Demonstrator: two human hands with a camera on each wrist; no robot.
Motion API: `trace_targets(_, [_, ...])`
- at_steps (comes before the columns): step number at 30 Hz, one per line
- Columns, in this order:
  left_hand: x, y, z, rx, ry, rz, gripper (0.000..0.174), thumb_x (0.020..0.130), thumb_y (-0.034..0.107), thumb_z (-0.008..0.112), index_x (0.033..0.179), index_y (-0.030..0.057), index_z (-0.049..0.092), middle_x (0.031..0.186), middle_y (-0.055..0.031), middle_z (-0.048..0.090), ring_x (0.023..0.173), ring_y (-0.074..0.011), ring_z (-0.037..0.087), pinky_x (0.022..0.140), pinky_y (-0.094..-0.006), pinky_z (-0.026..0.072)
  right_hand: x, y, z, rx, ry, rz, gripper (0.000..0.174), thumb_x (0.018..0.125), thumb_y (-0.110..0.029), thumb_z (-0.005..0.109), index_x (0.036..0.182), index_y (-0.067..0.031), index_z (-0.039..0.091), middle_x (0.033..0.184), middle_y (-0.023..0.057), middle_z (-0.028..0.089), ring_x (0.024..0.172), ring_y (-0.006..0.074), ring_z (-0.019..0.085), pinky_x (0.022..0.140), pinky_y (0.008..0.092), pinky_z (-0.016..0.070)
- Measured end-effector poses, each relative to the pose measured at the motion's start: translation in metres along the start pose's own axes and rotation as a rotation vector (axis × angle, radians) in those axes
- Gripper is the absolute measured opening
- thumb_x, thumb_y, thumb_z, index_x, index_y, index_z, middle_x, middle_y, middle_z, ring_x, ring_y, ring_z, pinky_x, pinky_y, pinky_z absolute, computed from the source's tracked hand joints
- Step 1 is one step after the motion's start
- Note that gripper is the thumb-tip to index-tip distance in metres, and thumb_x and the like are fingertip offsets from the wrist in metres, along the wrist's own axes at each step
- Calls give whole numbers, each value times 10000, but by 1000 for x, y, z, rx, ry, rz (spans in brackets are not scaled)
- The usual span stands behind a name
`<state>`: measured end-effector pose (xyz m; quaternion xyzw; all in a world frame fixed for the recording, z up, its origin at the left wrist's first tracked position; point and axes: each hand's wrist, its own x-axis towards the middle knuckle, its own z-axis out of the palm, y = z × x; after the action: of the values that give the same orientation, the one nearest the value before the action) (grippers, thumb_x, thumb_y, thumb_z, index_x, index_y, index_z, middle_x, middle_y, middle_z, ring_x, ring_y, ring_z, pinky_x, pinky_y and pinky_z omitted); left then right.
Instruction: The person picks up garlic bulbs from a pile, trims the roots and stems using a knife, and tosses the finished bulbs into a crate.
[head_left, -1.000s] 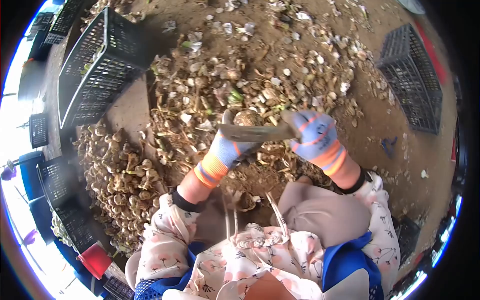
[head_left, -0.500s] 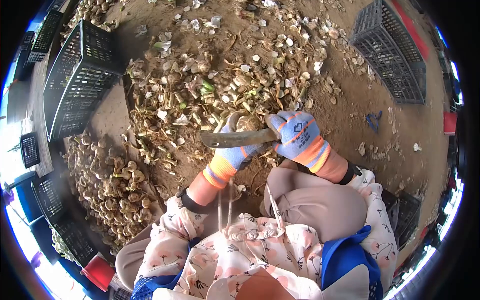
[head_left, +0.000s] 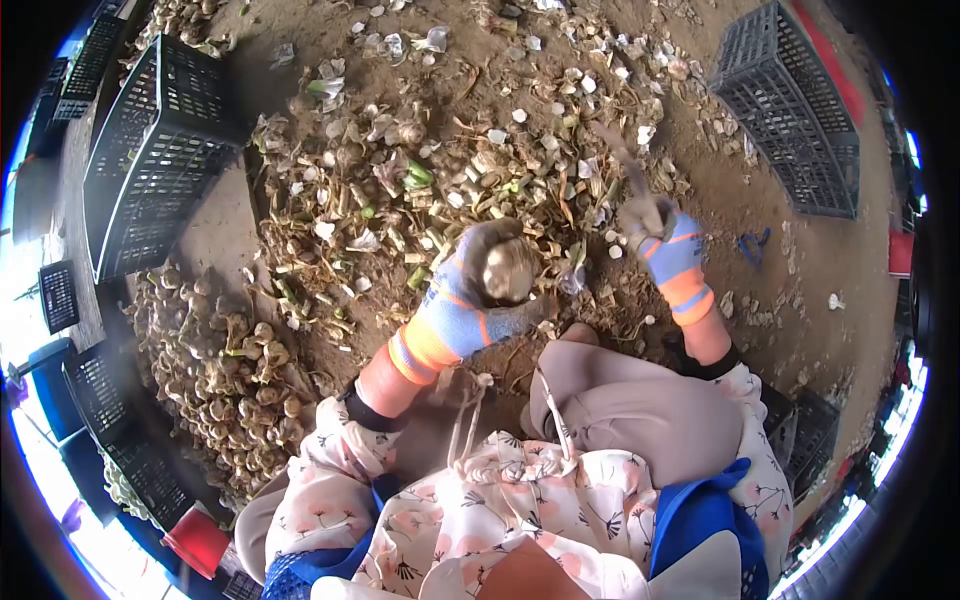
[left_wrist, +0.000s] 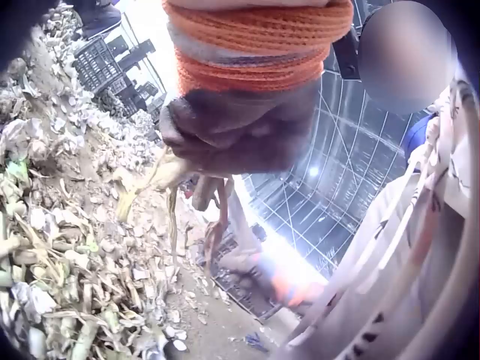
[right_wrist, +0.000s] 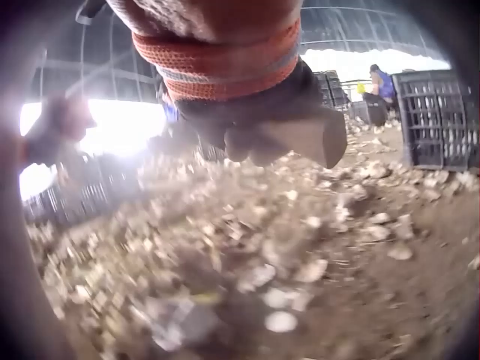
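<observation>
In the head view the gloved left hand (head_left: 460, 300) grips a pale garlic bulb (head_left: 509, 270), its round side facing up. Dry roots or stalks (left_wrist: 174, 176) hang beneath that hand in the left wrist view. Off to the right, the gloved right hand (head_left: 665, 240) holds a knife by its handle, the blurred blade (head_left: 622, 155) pointing up and away from the bulb. The right wrist view shows the handle end (right_wrist: 334, 139) sticking out of the right fist (right_wrist: 255, 124).
Cut stalks and skins (head_left: 480, 170) litter the ground ahead. A heap of garlic bulbs (head_left: 220, 380) lies at the left. Black crates stand at the left (head_left: 165, 160) and right (head_left: 790, 110). A red container (head_left: 197, 540) is at lower left.
The right hand has swung right with the knife, away from the left hand. The left hand has turned, and the bulb in it now shows fully.
</observation>
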<state>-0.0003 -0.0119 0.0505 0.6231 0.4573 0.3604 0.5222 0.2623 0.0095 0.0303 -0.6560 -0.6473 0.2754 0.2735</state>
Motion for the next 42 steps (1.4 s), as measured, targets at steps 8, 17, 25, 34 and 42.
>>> trace_targets(8, [-8,-23,-11,944,-460,588,478,711,82,576,1177,138,488,1069,-118,506,599,-215,597,431,-296,462,26,-60,29,-269,-617,-368,217,699,-185,602,883,-73,616,733,159,615,674,310,608,614,360,488])
trace_targets(17, [-28,-4,-50,1052,-402,687,422,689,146,539,1107,114,497,1014,-66,516,616,-177,572,418,-241,443,-1,61,34,-475,-683,70,270,737,-252,549,905,-54,624,856,211,620,815,370,597,729,428,484])
trace_targets(25, [-155,-70,-219,-260,-125,-1470,417,767,173,679,1150,111,525,845,-17,596,656,-103,579,519,-248,476,-34,78,41,-248,-650,312,338,674,-219,634,933,-2,614,903,232,619,870,378,587,761,414,477])
trace_targets(34, [-149,-84,-408,1587,-848,-1359,427,837,447,497,1086,128,633,1177,-79,576,1076,-247,546,899,-340,429,-37,61,24,-365,-619,325,240,700,-216,659,823,-19,597,791,170,639,725,348,609,632,389,485])
trace_targets(42, [167,-170,-295,1272,76,-221,498,832,204,509,1309,160,375,1351,-63,409,1113,-313,502,927,-379,412,-63,10,16,-129,-462,509,200,694,-120,688,816,1,586,750,132,631,671,248,620,604,315,479])
